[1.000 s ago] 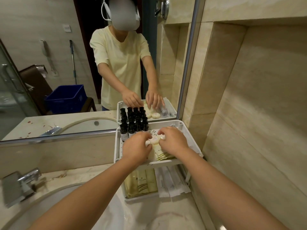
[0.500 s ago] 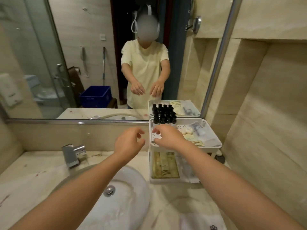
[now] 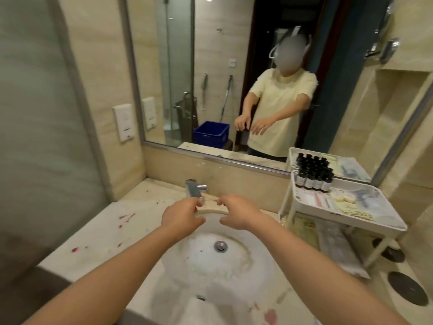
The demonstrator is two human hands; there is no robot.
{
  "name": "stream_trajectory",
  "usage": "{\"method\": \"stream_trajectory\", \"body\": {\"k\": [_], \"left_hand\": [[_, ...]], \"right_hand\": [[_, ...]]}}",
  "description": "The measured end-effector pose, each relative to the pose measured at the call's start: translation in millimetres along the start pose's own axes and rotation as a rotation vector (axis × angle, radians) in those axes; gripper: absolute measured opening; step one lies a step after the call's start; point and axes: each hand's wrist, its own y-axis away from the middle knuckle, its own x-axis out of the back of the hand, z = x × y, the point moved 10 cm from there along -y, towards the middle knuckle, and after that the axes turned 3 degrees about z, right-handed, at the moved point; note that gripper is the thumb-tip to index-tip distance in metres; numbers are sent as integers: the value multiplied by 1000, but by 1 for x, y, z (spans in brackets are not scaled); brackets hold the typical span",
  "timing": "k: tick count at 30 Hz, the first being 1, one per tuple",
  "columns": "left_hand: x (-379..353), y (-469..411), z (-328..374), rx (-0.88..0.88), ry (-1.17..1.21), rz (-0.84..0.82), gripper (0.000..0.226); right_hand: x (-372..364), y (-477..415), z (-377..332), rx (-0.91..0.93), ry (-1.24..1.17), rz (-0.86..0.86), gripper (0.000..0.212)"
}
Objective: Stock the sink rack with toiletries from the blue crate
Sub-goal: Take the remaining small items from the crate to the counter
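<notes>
Fingers (image 3: 196,204) on left hand (image 3: 182,218) and right hand (image 3: 239,213) hang loosely curled, empty, above sink (image 3: 234,266). Sink rack (image 3: 351,220) right of them holds bottles (image 3: 311,180), soaps (image 3: 343,197), packets (image 3: 351,211); blue crate (image 3: 210,134) shows only in mirror (image 3: 210,66). Looks nearly stocked.

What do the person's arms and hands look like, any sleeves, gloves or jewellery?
The left hand and right hand are bare: no gloves, rings or watch visible. Both forearms are uncovered. The mirror shows a pale yellow short-sleeved T-shirt, its sleeves ending above the elbows.
</notes>
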Motion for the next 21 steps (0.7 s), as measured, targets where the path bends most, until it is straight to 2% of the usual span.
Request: {"method": "stream_trajectory", "body": {"k": [12, 21], "left_hand": [[45, 130, -176, 293, -103, 12, 45], [73, 244, -281, 488, -186, 21, 46]], "right_hand": [[-79, 18, -199, 321, 79, -103, 52], [-136, 58, -340, 558, 112, -165, 51]]}}
